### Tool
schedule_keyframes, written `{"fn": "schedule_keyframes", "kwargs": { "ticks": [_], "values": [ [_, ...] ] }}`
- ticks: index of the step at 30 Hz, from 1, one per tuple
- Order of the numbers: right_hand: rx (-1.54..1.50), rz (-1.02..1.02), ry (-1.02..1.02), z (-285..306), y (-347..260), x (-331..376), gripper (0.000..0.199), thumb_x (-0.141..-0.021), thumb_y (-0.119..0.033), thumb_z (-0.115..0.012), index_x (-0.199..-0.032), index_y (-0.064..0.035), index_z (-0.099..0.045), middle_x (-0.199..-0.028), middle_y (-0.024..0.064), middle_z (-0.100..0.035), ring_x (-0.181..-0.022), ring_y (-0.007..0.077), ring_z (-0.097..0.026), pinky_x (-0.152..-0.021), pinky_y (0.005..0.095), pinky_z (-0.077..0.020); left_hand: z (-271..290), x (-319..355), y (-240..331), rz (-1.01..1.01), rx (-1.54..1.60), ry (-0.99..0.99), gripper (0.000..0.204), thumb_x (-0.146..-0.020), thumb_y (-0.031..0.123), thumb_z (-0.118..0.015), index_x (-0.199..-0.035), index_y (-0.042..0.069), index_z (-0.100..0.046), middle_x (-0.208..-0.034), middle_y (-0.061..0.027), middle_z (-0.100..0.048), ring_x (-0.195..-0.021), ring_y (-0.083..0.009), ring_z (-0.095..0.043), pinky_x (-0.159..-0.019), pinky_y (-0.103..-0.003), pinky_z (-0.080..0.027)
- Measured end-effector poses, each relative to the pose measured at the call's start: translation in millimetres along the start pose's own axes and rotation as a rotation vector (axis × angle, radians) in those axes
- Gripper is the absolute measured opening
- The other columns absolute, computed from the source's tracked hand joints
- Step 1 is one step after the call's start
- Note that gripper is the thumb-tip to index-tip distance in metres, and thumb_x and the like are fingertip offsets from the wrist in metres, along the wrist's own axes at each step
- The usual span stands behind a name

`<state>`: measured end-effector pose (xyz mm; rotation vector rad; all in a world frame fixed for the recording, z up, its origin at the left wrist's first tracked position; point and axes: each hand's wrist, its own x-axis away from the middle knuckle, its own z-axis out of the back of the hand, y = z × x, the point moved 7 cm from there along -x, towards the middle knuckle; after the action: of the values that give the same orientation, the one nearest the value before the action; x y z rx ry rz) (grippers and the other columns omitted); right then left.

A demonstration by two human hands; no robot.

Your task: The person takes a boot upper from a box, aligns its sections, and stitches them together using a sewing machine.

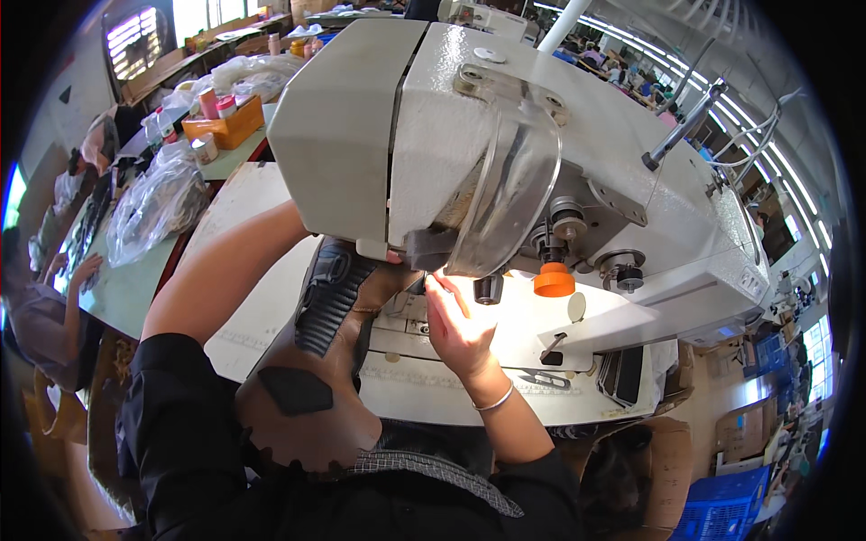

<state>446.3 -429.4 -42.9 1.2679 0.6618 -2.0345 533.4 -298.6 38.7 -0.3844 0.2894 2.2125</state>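
Observation:
A brown leather boot upper (352, 379) with black ribbed and patch pieces lies across my lap and the machine bed, its narrow end under the head of a white industrial sewing machine (347, 135). My left arm reaches around behind the machine head. Of my left hand (394, 257) only a bit of finger shows by the upper's narrow end; the rest is hidden. My right hand (462, 329) is closed, fingers pressed together beside the stitching area, at the upper's end. What lies between those fingertips is too small to make out.
On the white machine table (406, 389) are a ruler strip, small snips (546, 380) and dark flat pieces (621, 374). An orange knob (554, 279) hangs under the machine arm. At left stand an orange thread box (225, 124) and plastic bags (158, 203); a cardboard box (672, 469) sits lower right. Another person (45, 316) works at left.

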Motion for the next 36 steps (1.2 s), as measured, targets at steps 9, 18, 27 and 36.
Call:
{"fn": "schedule_keyframes", "kwargs": {
  "ticks": [9,18,27,36],
  "values": [
    [-0.105,-0.079,-0.037,-5,15,1,0.019,-0.074,0.007,-0.067,-0.092,-0.0006,-0.068,-0.083,0.0123,-0.068,-0.073,0.0287,-0.066,-0.068,0.0343,-0.0514,-8,18,-8,-0.014,0.04,-0.043,0.029,-0.082,0.009,-0.062,-0.111,0.003,-0.063,-0.104,-0.0164,-0.065,-0.1,-0.0346,-0.06,-0.089,-0.041,-0.047],
    [-0.059,-0.089,-0.022,-3,21,9,0.016,-0.075,0.007,-0.066,-0.09,0.0,-0.066,-0.083,0.0127,-0.068,-0.071,0.0276,-0.066,-0.064,0.0333,-0.0516,54,93,11,0.052,0.192,-0.172,0.035,-0.085,0.017,-0.066,-0.115,0.0,-0.062,-0.104,-0.0178,-0.066,-0.092,-0.0355,-0.063,-0.082,-0.039,-0.05],
    [-0.072,-0.116,-0.032,-4,14,3,0.019,-0.079,0.007,-0.065,-0.097,0.001,-0.067,-0.086,0.0147,-0.069,-0.077,0.0264,-0.067,-0.071,0.0325,-0.0526,103,102,130,-0.518,1.453,0.17,0.088,-0.072,0.052,-0.08,-0.129,-0.008,-0.049,-0.128,-0.0326,-0.049,-0.115,-0.0371,-0.054,-0.098,-0.048,-0.044],
    [-0.044,-0.04,0.031,-8,9,0,0.02,-0.077,0.003,-0.068,-0.097,-0.001,-0.068,-0.081,0.0124,-0.069,-0.065,0.0266,-0.064,-0.06,0.0342,-0.0507,107,132,144,-0.491,1.788,-0.133,0.029,-0.098,0.021,-0.051,-0.111,-0.004,-0.057,-0.112,-0.0256,-0.059,-0.096,-0.0331,-0.062,-0.1,-0.056,-0.035]
  ]
}}
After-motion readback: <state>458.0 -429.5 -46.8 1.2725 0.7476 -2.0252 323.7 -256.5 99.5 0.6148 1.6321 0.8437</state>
